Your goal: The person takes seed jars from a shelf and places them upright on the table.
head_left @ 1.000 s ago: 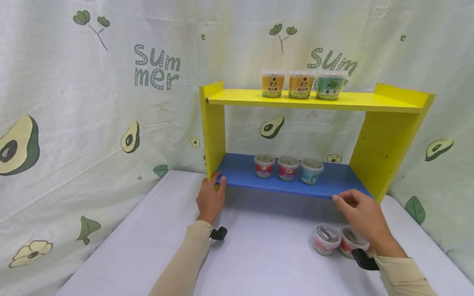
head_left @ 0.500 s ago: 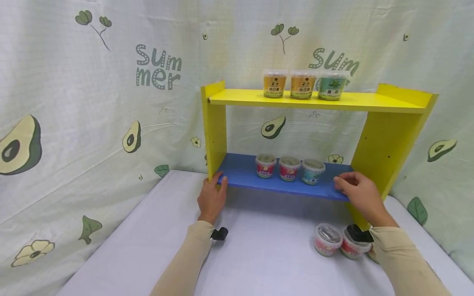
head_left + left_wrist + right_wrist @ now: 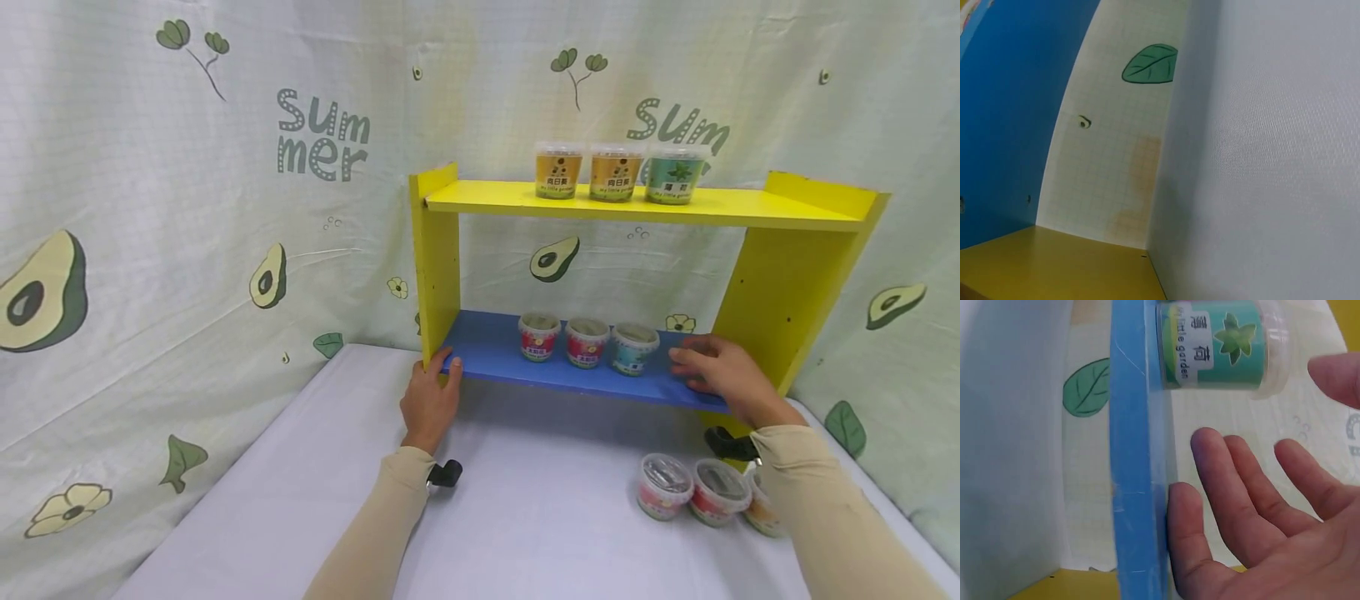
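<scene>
The right hand (image 3: 716,371) has its fingers spread and empty, the little finger against the blue shelf (image 3: 487,350), just right of the lower teal tub (image 3: 632,354); compared with a second ago, it lies farther in from the shelf's near edge, fingers wider apart. The left hand (image 3: 431,404) stays at the near left corner, thumb on the blue edge; whether its fingers grip cannot be told. Left of the lower teal tub stand two red tubs (image 3: 537,337), unmoved. On the near right counter (image 3: 525,517), the orange tub (image 3: 763,512) by the right sleeve (image 3: 832,508), hidden a second ago, now shows.
</scene>
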`<action>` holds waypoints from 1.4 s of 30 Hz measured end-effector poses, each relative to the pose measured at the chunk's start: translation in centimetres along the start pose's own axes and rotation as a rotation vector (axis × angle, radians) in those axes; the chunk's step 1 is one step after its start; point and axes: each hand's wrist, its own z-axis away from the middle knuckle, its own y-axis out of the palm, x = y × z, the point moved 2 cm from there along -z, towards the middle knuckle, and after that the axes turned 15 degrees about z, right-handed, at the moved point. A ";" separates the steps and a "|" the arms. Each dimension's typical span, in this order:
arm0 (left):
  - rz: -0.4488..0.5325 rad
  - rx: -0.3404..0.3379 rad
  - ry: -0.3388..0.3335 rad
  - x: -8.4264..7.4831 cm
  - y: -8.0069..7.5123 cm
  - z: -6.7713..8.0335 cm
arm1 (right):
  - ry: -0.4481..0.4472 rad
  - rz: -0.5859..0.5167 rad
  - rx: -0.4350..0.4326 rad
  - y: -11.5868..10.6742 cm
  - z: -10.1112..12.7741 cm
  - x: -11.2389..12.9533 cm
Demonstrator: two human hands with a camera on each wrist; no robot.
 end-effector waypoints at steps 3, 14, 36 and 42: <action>0.001 -0.003 0.003 0.0 -0.1 0.0 | -0.013 0.003 0.058 -0.2 -0.4 0.5; 0.012 0.008 -0.008 -0.1 -0.1 0.1 | -0.002 -0.042 0.143 -0.2 -2.0 1.8; 0.007 0.013 -0.001 -0.1 -0.1 -0.1 | 0.006 -0.084 0.205 0.8 -4.4 3.6; 0.013 0.012 0.007 -0.2 -0.2 0.0 | 0.005 -0.064 0.235 0.9 -4.8 3.6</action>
